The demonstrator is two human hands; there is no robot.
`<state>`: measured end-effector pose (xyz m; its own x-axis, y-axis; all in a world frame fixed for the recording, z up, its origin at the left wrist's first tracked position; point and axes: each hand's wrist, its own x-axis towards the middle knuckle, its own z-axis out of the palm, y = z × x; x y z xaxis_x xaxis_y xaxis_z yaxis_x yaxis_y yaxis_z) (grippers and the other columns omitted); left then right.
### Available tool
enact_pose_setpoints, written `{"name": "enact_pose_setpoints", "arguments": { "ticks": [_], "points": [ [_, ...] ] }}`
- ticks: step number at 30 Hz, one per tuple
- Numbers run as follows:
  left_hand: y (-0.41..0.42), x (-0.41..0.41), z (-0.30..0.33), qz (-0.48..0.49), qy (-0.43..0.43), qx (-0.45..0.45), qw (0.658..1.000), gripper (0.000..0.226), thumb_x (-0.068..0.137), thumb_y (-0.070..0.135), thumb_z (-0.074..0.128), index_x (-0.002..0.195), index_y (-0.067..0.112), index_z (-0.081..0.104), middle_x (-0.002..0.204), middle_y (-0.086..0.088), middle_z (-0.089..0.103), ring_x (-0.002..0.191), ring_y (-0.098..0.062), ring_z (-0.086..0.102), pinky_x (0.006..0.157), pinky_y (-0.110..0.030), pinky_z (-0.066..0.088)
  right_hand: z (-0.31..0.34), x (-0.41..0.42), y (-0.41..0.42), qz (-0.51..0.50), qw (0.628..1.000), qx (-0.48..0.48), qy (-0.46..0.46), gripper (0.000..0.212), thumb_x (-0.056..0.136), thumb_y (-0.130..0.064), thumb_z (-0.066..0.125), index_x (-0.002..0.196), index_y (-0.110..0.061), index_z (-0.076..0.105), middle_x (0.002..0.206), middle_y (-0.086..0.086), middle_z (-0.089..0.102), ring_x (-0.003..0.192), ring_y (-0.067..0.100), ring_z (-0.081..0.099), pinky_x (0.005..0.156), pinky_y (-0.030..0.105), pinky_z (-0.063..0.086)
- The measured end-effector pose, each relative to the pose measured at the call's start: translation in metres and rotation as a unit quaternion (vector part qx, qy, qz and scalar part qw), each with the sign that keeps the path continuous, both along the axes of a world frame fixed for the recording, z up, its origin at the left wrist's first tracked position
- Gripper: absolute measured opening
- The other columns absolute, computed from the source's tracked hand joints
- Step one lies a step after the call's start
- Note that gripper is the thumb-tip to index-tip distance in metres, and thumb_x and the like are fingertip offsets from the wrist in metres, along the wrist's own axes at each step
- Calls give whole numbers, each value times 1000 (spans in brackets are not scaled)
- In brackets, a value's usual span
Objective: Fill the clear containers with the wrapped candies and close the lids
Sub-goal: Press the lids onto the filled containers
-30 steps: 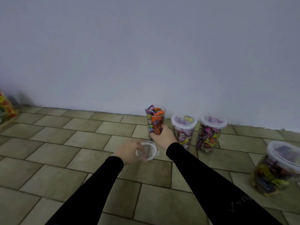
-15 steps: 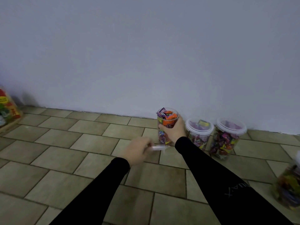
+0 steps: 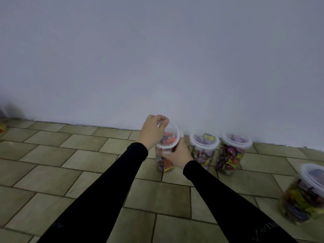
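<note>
Plastic lid (image 3: 172, 134) tilted over candy container (image 3: 164, 163); writing unreadable.

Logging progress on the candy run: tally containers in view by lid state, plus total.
Lid shut, standing on the floor: 3, middle container, next container, large container at the right edge.
Lid being set on, tilted, not seated: 1, the held container, lid in the left hand, right hand gripping the body.
Total: 4
</note>
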<state>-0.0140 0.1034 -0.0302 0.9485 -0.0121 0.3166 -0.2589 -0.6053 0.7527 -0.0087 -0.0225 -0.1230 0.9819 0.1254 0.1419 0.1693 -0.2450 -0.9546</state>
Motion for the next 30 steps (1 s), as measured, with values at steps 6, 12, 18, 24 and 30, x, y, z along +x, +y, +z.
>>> {"name": "enact_pose_setpoints", "arguments": {
  "ticks": [6, 12, 18, 24, 30],
  "points": [
    [-6, 16, -13, 42, 59, 49, 996, 25, 95, 38, 50, 102, 25, 70, 118, 1, 58, 105, -17, 55, 91, -30, 45, 9, -13, -8, 38, 999, -3, -8, 60, 63, -10, 87, 116, -12, 61, 109, -1, 71, 101, 9, 66, 89, 27, 53],
    [-13, 11, -17, 69, 78, 20, 994, 27, 98, 27, 50, 104, 11, 70, 85, 3, 65, 78, -12, 57, 73, -22, 40, 7, -12, -8, 20, 1000, -4, 2, 88, 49, -28, 92, 126, -19, 49, 118, -6, 65, 109, 8, 62, 97, 37, 51],
    [-18, 9, -15, 105, 71, 68, 990, 28, 99, 26, 47, 98, 10, 69, 85, -1, 66, 82, -18, 57, 74, -23, 38, 4, -9, -7, 23, 1000, -2, 3, 98, 46, -36, 92, 129, -19, 45, 121, -7, 63, 111, 8, 61, 98, 39, 51],
    [-19, 11, -14, 91, 87, 78, 989, 27, 98, 25, 47, 99, 12, 70, 87, 0, 67, 84, -18, 58, 75, -24, 40, 4, -9, -6, 27, 1000, -9, -2, 94, 46, -34, 92, 128, -20, 47, 120, -6, 64, 111, 8, 61, 99, 39, 50],
    [-16, 11, -13, 95, 51, 131, 985, 25, 97, 32, 46, 108, 25, 67, 117, 5, 66, 109, -20, 56, 89, -31, 41, 11, -16, -8, 23, 1000, 4, -5, 88, 50, -27, 91, 126, -20, 47, 119, -6, 63, 110, 8, 60, 99, 35, 49]
  ]
}}
